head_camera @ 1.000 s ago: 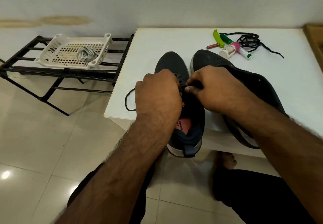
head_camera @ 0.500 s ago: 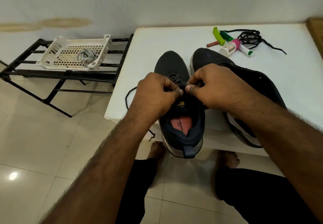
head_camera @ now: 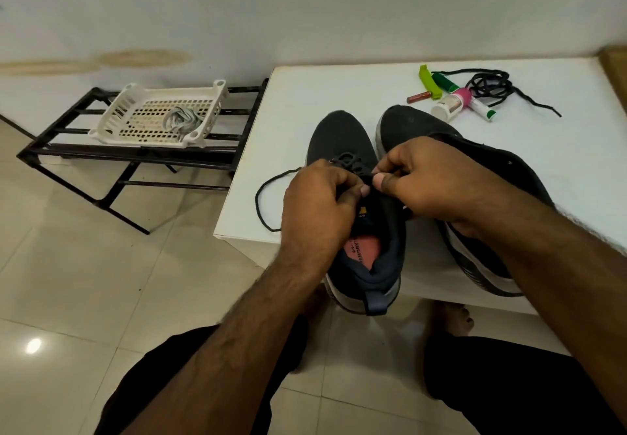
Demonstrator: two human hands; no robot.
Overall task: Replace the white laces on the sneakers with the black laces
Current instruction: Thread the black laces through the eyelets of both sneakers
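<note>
My left hand [head_camera: 319,197] and right hand [head_camera: 424,180] each pinch the black lace [head_camera: 349,161] over the left sneaker [head_camera: 342,136] (its twin [head_camera: 407,122] just beside).

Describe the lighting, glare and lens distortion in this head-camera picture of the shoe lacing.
Head view: soft, even indoor light; one bright glare spot on the floor tiles; wide-angle bending curves the table edges and stretches the forearms; both hands, left hand and right hand, and the sneaker look reasonably sharp.
</note>
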